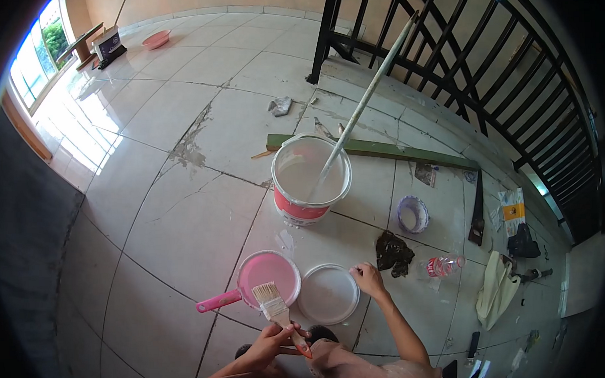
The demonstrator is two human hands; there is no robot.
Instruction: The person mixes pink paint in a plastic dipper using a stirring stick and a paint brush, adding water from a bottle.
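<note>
My left hand [271, 342] is closed around the wooden handle of a flat paintbrush [273, 303], bristles pointing up and away from me. Behind the bristles sits a pink long-handled pan [284, 261] on the floor. To its right is a round white bucket lid [327, 295]. My right hand [368, 280] has its fingers bent together at the lid's right rim, seemingly pinching it. Beyond them stands a white and red paint bucket [302, 210], with a long pole [360, 114] leaning in it. Its inside looks pale; the contents are hard to make out.
Right of the bucket are a small purple-rimmed tub [420, 215], a crumpled dark bag [393, 254], a plastic bottle [445, 265] and a handsaw [476, 213]. A green plank [408, 153] lies behind. Black railing [444, 57] borders the right, with a cream bag [496, 289] nearby.
</note>
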